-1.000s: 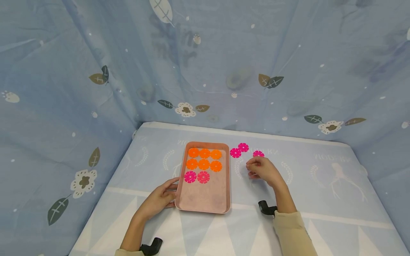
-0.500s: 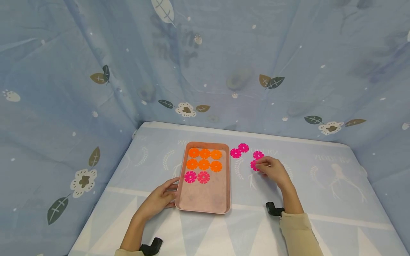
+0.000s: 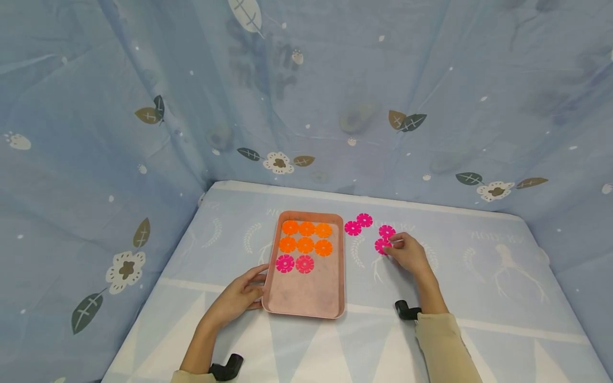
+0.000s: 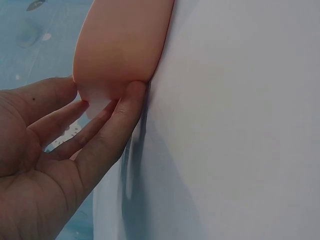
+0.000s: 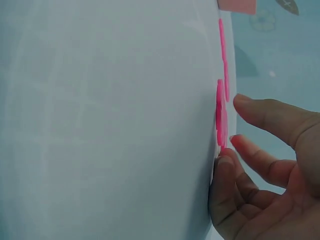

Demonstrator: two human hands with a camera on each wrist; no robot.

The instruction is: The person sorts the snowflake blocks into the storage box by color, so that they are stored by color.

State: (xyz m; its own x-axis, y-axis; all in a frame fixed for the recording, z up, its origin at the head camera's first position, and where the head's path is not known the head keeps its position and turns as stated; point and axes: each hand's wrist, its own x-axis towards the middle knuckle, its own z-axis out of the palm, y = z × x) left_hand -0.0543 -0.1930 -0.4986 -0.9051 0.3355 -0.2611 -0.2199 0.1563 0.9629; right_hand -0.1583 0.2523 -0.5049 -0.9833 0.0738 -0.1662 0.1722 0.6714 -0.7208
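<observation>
Step in hand: the right hand (image 3: 406,252) seems to be either taking up or setting down the nearer loose notched pink flat disc (image 3: 380,246); which one, I cannot tell.
Right fingers: bent and set apart around the disc's edge, at least one apparently touching it; no closed pinch shows.
Left fingers: spread, tips against the left side of the pink rectangular tray (image 3: 306,292), apparently steadying it.
Next move calls for: probably a light pinch at the thin rim if lifting, or a clean release if placing.
Disc's place: flat on the bench (image 3: 483,298), right of the tray, meeting another pink disc (image 3: 387,232).
Disc's look: vivid pink, round, slotted like a snowflake, very thin edge-on, likely plastic.
Other loose discs: a pink pair (image 3: 353,228) just beside the tray's far right.
Tray rows: two of three orange notched discs (image 3: 305,244), then two pinks (image 3: 285,263).
</observation>
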